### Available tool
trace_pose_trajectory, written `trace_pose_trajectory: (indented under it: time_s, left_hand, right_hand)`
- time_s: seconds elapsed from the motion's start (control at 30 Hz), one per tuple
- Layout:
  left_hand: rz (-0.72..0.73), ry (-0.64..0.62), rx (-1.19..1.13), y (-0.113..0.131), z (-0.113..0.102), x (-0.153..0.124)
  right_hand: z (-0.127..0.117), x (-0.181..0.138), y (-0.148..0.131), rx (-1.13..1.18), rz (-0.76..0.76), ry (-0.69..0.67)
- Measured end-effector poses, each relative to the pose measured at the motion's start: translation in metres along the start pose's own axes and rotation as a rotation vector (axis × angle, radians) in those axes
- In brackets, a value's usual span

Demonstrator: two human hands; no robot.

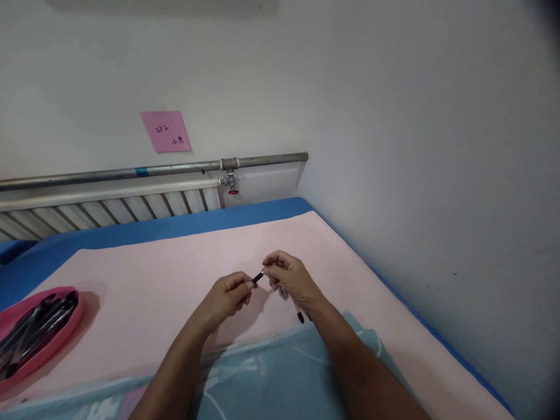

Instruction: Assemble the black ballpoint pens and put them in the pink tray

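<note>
Over the middle of the pink table surface (175, 274) my two hands meet. My left hand (230, 294) is closed, pinching the end of a small black pen part (258, 277). My right hand (289, 277) is closed too, its fingertips on the other end of that part, and a thin pen body (283, 291) with a black tip (300, 317) sticks out below its palm. The exact join between the pieces is hidden by my fingers.
A pink tray (56, 341) holding several dark pens sits at the left edge. A light blue cloth (271, 373) covers the near side of the table. A radiator (109, 207), a metal pipe (175, 169) and a pink note (166, 131) are along the back wall. A white wall (437, 175) runs close on the right.
</note>
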State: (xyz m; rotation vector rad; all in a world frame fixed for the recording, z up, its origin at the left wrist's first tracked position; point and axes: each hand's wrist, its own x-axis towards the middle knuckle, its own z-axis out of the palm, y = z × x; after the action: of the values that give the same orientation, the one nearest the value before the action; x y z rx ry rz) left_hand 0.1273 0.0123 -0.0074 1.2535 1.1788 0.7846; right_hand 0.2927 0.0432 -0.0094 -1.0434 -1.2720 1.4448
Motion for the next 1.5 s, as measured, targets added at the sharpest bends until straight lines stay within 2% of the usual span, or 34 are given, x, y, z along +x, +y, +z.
trace_pose_trajectory:
  time_s: [0.13, 0.3, 0.43, 0.6, 0.83, 1.03, 1.23, 1.33, 1.5]
  left_hand:
    - [0.018, 0.02, 0.0, 0.001, 0.002, 0.0]
    - [-0.009, -0.025, -0.15, 0.002, 0.0, 0.0]
    - [0.001, -0.043, -0.195, 0.002, -0.002, 0.0]
    - [0.003, -0.075, -0.231, 0.001, -0.002, 0.0]
    - [-0.028, -0.062, -0.206, 0.001, 0.002, 0.001]
    - [-0.011, -0.076, -0.213, 0.001, 0.001, 0.001]
    - [0.01, -0.003, -0.102, 0.001, 0.005, 0.001]
    - [0.007, 0.004, -0.106, 0.003, 0.005, 0.001]
    - [-0.003, 0.0, -0.112, 0.003, 0.004, 0.0]
  right_hand:
    - [0.001, 0.0, 0.0, 0.054, 0.026, 0.019]
    - [0.005, -0.001, 0.003, 0.171, 0.044, -0.08]
    - [0.007, -0.001, 0.007, 0.162, -0.009, -0.092]
    - [0.007, 0.0, 0.007, 0.183, -0.001, -0.113]
    - [0.007, 0.0, 0.012, 0.014, -0.021, 0.025]
    - [0.006, -0.002, 0.005, 0.058, -0.042, -0.025]
    - [0.006, 0.001, 0.012, -0.089, -0.021, 0.097]
    - [0.005, -0.001, 0.009, -0.101, -0.017, 0.08]
    - [0.005, -0.003, 0.002, 0.042, -0.008, 0.012]
